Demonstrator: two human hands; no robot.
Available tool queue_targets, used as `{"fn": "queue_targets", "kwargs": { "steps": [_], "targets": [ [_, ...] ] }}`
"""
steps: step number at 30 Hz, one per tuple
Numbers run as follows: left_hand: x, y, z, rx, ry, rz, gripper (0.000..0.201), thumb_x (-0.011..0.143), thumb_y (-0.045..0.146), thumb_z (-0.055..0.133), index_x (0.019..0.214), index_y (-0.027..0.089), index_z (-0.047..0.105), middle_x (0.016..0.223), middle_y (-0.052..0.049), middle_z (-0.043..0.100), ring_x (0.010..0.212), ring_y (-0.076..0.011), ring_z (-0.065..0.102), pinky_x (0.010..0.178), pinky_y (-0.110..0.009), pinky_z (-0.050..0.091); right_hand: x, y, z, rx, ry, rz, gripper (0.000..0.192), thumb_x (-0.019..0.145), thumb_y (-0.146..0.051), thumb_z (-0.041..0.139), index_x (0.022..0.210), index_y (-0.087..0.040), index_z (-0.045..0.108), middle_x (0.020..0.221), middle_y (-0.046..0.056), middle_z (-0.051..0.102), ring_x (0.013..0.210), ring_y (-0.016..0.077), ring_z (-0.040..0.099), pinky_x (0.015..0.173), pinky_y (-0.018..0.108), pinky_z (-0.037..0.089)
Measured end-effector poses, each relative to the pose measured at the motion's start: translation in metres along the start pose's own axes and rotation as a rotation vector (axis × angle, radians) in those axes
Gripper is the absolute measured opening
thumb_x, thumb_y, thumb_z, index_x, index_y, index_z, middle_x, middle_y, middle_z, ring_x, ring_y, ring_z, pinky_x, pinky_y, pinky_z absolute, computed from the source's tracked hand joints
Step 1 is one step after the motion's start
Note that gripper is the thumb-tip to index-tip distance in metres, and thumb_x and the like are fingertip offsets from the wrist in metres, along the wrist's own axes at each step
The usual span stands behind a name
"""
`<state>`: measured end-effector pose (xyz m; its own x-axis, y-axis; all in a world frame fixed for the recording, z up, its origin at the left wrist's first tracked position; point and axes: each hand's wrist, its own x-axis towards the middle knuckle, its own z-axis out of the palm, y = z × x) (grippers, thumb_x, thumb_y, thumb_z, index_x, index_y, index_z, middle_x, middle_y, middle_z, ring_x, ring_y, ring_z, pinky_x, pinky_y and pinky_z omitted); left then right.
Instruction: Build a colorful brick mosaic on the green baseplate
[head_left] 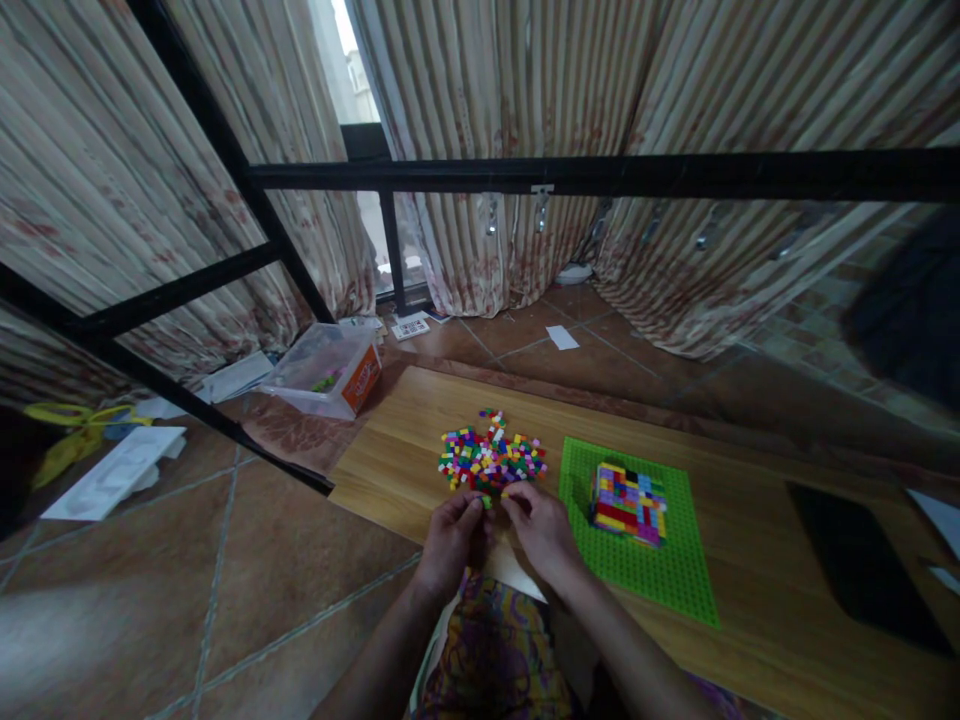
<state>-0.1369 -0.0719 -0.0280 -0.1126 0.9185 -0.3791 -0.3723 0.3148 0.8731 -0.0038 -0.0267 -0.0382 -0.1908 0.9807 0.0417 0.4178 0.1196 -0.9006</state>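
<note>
A heap of small coloured bricks (491,460) lies on a low wooden table (750,520). My left hand (450,535) and my right hand (538,525) meet at the near edge of the heap, fingertips pinched together around a small brick that is too tiny to make out clearly. To the right lies a green baseplate (645,570) with a multicoloured block of stacked bricks (628,502) standing on it.
A black flat object (862,565) lies on the table at the right. A clear plastic box with an orange label (330,368) sits on the tiled floor behind the table. A black metal frame (525,175) crosses in front of striped curtains. Papers lie at left.
</note>
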Motion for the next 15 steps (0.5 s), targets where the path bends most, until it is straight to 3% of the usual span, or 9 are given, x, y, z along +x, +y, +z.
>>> {"fn": "queue_targets", "kwargs": {
  "steps": [3,6,11,15],
  "targets": [
    [0.001,0.002,0.0,0.039,0.05,0.027,0.035,0.072,0.047,0.068,0.083,0.014,0.06,0.06,0.003,0.057,0.05,-0.0073,0.05,0.052,-0.019,0.039,0.007,0.002,0.003,-0.215,0.047,-0.07,0.016,0.084,-0.024,0.05,0.082,-0.021,0.066,0.082,0.005,0.068,0.077,0.0206,0.063,0.075,0.032,0.047],
    [0.002,0.003,0.001,0.046,0.075,0.046,0.033,0.072,0.044,0.068,0.083,0.014,0.061,0.064,0.002,0.061,0.051,-0.0069,0.049,0.051,-0.019,0.038,0.006,0.0,0.006,-0.225,0.107,-0.097,0.017,0.086,-0.023,0.048,0.09,-0.02,0.065,0.091,0.008,0.068,0.086,0.022,0.064,0.08,0.034,0.048],
    [-0.001,0.006,0.005,0.026,0.033,0.055,0.031,0.07,0.043,0.071,0.076,0.015,0.058,0.064,0.002,0.061,0.051,-0.007,0.05,0.051,-0.019,0.038,-0.006,-0.008,0.005,0.024,0.04,-0.026,0.023,0.089,-0.038,0.051,0.094,-0.022,0.066,0.09,0.005,0.07,0.083,0.0207,0.065,0.078,0.032,0.049],
    [-0.007,0.007,0.01,0.04,-0.017,0.011,0.032,0.072,0.044,0.071,0.076,0.015,0.059,0.061,0.002,0.058,0.048,-0.0059,0.046,0.047,-0.017,0.033,-0.012,-0.009,0.007,0.215,-0.062,0.066,0.025,0.085,-0.045,0.056,0.082,-0.022,0.067,0.076,0.003,0.069,0.072,0.0194,0.064,0.069,0.029,0.048]
  ]
}}
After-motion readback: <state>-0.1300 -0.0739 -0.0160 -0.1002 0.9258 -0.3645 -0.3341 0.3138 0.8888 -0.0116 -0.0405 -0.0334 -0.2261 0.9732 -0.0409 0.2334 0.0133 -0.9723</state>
